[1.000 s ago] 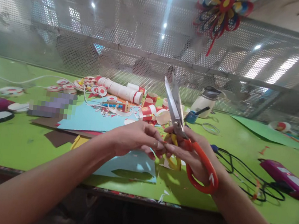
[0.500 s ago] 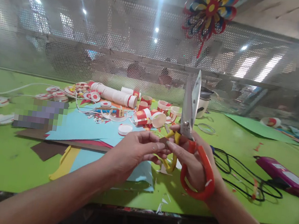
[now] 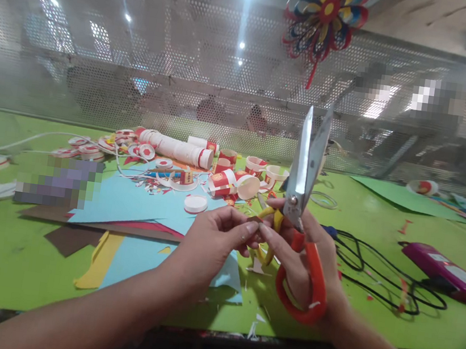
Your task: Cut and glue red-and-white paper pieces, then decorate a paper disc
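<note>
Above the green table, my left hand pinches a small piece of brown paper between thumb and fingers. My right hand has its thumb and fingertips at the other side of the same piece. Scissors with one orange-red and one yellow handle hang on my right hand, blades upward and slightly apart. Both hands are closed and nearly touch. Fingers hide most of the brown piece. Below them lie blue paper, a yellow strip and white scraps.
Behind my hands are paper cups, a white lid and a stack of cups. To the right, a purple device has a black cable. Green paper lies at the back right. A perforated screen stands behind the table.
The scissors' blades have tilted to the right and turned in my right hand. Both hands still hold the brown piece, which is now more hidden and tilted flatter.
</note>
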Tool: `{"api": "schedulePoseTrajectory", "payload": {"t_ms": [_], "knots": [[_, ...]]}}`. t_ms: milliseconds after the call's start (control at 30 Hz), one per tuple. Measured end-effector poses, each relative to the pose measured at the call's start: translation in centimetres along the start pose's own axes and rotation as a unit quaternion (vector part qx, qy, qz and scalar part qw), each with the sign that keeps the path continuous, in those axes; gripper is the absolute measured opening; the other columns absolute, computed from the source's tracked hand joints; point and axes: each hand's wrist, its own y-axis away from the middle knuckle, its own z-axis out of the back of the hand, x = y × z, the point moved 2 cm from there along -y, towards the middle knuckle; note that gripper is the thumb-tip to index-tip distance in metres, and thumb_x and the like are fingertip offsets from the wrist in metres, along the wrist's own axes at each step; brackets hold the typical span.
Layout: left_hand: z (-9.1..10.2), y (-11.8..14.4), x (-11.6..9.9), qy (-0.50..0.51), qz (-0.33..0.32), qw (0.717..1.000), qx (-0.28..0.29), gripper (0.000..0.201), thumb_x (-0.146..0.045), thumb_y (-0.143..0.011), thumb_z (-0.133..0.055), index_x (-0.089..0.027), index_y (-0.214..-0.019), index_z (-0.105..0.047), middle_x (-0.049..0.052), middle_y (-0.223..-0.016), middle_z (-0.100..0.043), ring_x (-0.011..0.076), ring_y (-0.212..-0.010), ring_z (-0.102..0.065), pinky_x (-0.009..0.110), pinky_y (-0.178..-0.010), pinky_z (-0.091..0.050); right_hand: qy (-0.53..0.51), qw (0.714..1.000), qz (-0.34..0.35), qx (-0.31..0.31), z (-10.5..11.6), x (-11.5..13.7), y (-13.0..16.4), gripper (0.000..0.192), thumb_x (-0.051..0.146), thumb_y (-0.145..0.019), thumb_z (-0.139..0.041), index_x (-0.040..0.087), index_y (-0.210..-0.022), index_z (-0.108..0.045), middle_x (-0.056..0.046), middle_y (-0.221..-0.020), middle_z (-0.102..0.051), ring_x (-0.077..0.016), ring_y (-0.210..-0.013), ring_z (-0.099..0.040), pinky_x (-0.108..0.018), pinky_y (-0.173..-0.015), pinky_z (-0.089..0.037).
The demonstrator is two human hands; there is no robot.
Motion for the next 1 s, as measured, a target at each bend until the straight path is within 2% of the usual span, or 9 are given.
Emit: {"api": "schedulePoseTrajectory", "payload": {"t_ms": [267, 533, 733, 1000], "knots": [[-0.01, -0.16, 0.22, 0.013, -0.013, 1.0, 0.001, 0.013, -0.021, -0.076, -0.067, -0.01, -0.071, -0.059, 0.003, -0.066, -0.062, 0.0095, -0.062, -0.054, 0.023, -0.063, -0.043, 0.006, 1.0, 0.004, -0.002, -0.06, 0.11, 0.06, 0.028, 0.023, -0.084, -0.062, 0.025, -0.111, -0.054, 0.003, -0.078, -0.056, -0.0106, -0.063, -0.055, -0.023, -0.054, -0.048], [-0.25, 0.0, -0.18, -0.016, -0.023, 1.0, -0.007, 0.012, -0.015, -0.079, -0.062, -0.011, -0.068, -0.056, 0.001, -0.063, -0.06, 0.0084, -0.059, -0.052, 0.022, -0.06, -0.042, -0.055, 0.998, -0.036, 0.005, -0.19, -0.51, -0.02, 0.03, 0.026, -0.083, -0.063, 0.023, -0.11, -0.053, 0.001, -0.081, -0.056, -0.0138, -0.07, -0.058, -0.03, -0.063, -0.052], [-0.17, 0.07, -0.22, -0.029, -0.034, 0.999, -0.007, 0.013, -0.017, -0.079, -0.062, -0.013, -0.068, -0.055, 0.0, -0.063, -0.06, 0.0084, -0.06, -0.051, 0.022, -0.061, -0.041, -0.059, 0.998, -0.035, 0.003, -0.18, -0.47, -0.03, 0.029, 0.025, -0.083, -0.064, 0.023, -0.109, -0.054, 0.001, -0.08, -0.056, -0.0135, -0.069, -0.058, -0.029, -0.062, -0.052], [-0.24, -0.17, 0.14, 0.001, -0.028, 1.0, -0.001, 0.016, -0.022, -0.076, -0.064, -0.013, -0.069, -0.054, 0.001, -0.065, -0.059, 0.009, -0.062, -0.051, 0.023, -0.061, -0.04, -0.075, 0.996, -0.047, 0.001, -0.31, -0.62, -0.16, 0.027, 0.023, -0.082, -0.063, 0.024, -0.107, -0.054, 0.002, -0.079, -0.057, -0.014, -0.071, -0.059, -0.03, -0.066, -0.053]]}}
